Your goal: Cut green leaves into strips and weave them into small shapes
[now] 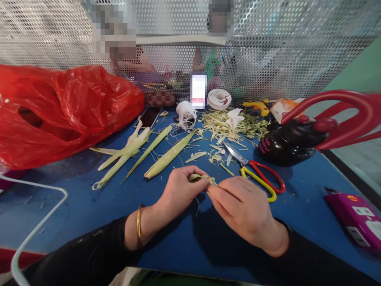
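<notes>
My left hand [181, 188], with a gold bangle at its wrist, pinches a small pale green piece of husk [196, 177] above the blue table. My right hand [241, 206] meets it from the right, its fingers closed at the other end of the same piece. A thin thread hangs below my left fingers. Beyond my hands lie a folded husk [169, 157], a narrow husk strip [149, 149] and a bundle of husks [126, 153]. Scissors [244, 159] with red and yellow handles lie open beside my right hand.
A red plastic bag [68, 107] fills the left. At the back are a phone [150, 117], white thread [187, 114], a white spool [219, 99], husk scraps [247, 126] and a yellow tool [257, 106]. A black bottle [285, 145] and a purple box [354, 218] stand right.
</notes>
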The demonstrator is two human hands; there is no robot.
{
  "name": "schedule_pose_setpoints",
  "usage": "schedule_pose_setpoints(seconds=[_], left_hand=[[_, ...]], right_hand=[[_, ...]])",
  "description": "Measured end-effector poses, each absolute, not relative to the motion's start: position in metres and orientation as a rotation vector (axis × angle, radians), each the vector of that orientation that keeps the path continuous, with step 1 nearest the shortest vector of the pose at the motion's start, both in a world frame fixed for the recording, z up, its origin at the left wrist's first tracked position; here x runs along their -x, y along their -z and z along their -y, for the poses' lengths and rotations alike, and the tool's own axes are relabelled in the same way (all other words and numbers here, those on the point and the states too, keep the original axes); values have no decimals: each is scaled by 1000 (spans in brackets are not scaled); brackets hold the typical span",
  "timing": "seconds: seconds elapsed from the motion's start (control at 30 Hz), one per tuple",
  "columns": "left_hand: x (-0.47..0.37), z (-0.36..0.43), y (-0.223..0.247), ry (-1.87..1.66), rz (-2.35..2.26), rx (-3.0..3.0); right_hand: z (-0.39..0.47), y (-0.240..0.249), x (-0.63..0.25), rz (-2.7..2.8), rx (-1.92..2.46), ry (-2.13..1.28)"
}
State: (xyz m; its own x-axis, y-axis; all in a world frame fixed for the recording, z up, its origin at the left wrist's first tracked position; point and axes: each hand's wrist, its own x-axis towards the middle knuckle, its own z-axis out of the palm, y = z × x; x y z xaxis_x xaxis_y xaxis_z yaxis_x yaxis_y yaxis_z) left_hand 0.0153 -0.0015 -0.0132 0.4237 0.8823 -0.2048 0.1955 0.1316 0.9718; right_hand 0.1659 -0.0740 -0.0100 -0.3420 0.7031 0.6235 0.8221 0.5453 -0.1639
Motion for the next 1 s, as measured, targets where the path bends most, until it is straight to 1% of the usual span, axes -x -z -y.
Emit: schedule_pose_setpoints(seconds=[0.07, 0.2, 0.27, 0.37, 0.5, 0.57, 0.63, 0.77, 0.87, 0.93, 1.0], left_hand=[[-16, 2, 11, -617, -1022, -1291], [-16, 2, 5, -490, -985, -1115], [-16, 3, 5, -432, -986, -1081], [-15, 2, 6, -407, -989, -1055], [-14, 1, 7, -476, -1002, -967], [-14, 0, 8, -509, -982, -949], [-13, 0, 8, -539, -960, -958], [-14, 0, 6, -591, -964, -1021], [-14, 2, 3, -595, -977, -1086], [-15, 3, 2, -581, -999, -1123], [-14, 4, 2, -559, -1012, -1148]], right_hand=[[72, 8, -168, 1984, 1278, 139], [67, 5, -174, 1674, 1333, -270], [64, 5, -176, 1593, 1336, -393], [64, 5, -176, 1614, 1285, -444], [70, 3, -175, 1849, 1095, -449], [73, 2, -175, 1914, 1027, -513], [73, 2, -176, 1770, 1105, -608], [63, 7, -176, 1321, 1457, -836], [55, 11, -176, 1258, 1439, -1187], [54, 12, -176, 1222, 1403, -1284], [54, 11, -177, 1194, 1387, -1306]])
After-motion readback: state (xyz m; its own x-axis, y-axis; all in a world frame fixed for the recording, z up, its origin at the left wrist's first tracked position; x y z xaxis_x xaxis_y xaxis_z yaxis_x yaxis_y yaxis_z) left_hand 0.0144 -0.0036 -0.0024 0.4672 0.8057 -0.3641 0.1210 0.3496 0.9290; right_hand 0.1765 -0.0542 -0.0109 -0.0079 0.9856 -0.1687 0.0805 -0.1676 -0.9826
